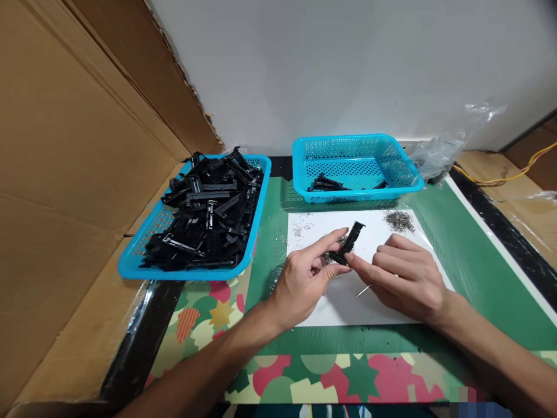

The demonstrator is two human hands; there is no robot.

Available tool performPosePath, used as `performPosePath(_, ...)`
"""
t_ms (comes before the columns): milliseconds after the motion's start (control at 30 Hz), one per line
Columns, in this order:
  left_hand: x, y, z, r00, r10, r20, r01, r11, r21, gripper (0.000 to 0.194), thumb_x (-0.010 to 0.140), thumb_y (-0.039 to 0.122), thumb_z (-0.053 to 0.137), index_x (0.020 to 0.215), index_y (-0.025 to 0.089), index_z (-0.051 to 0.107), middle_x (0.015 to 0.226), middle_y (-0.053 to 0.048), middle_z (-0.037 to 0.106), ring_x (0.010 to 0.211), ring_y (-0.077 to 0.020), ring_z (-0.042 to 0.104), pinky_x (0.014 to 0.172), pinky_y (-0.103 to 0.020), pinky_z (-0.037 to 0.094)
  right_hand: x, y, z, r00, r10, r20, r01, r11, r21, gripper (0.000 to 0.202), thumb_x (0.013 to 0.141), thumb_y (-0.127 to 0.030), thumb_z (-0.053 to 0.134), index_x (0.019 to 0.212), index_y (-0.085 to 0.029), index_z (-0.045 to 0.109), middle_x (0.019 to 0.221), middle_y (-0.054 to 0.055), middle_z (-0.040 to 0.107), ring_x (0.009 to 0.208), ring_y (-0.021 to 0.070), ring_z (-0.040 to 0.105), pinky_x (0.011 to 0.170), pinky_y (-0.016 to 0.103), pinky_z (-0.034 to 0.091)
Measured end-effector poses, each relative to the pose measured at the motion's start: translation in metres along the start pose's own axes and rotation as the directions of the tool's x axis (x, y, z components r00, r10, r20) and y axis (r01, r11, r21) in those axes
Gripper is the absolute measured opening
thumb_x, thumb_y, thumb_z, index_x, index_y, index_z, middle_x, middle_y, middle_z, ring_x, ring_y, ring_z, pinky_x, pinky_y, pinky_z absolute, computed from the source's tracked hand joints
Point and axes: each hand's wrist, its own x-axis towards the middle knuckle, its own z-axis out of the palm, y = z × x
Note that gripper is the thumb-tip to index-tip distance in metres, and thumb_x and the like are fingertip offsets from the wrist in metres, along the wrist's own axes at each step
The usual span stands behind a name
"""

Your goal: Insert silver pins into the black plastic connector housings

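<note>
A black plastic part [353, 237] is held above a white sheet [348, 307]. My left hand [304, 276] grips its lower end between thumb and fingers. My right hand [402, 277] has its index fingertip against the part near its base, while the other fingers are curled. A thin metal tool [362, 291] sticks out from under my right hand, its tip pointing down and left. Small metal pieces lie behind my left hand, partly hidden, and a denser pile of them [399, 221] sits at the sheet's back right.
A blue basket [256, 244] heaped with black parts [209, 209] stands at the left. Another blue basket [357, 196] with a few black parts is at the back. Clear plastic bags [439, 154] lie beside it. Cardboard [78, 145] walls the left side.
</note>
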Motion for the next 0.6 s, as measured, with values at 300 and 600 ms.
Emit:
performPosePath(300,0.0018,0.0028,-0.0003,1.0,0.023,0.005,-0.023,1.0,0.001,0.05,0.096,0.024,0.069,0.147,0.023,0.066,0.101,-0.003,0.076,0.05,-0.004,0.048,0.055,-0.02,0.055,0.0025,0.0011,-0.0023,1.0,0.015,-0.004,-0.015,0.999,-0.038,0.03,0.098,-0.004,0.063,0.126,-0.012,0.067,0.058,-0.005,0.052,0.054,0.0146,0.042,0.058,0.034,0.028)
performPosePath(600,0.0001,0.0009,-0.0004,1.0,0.004,-0.001,-0.004,1.0,-0.016,0.052,0.093,0.026,0.074,0.145,0.027,0.067,0.118,-0.006,0.074,0.065,-0.0092,0.066,0.062,-0.022,0.062,0.0064,-0.0064,-0.0025,0.982,0.166,-0.089,-0.152,0.978,0.145,0.026,0.096,-0.006,0.067,0.12,-0.017,0.066,0.063,-0.003,0.06,0.054,0.0133,0.048,0.059,0.032,0.035)
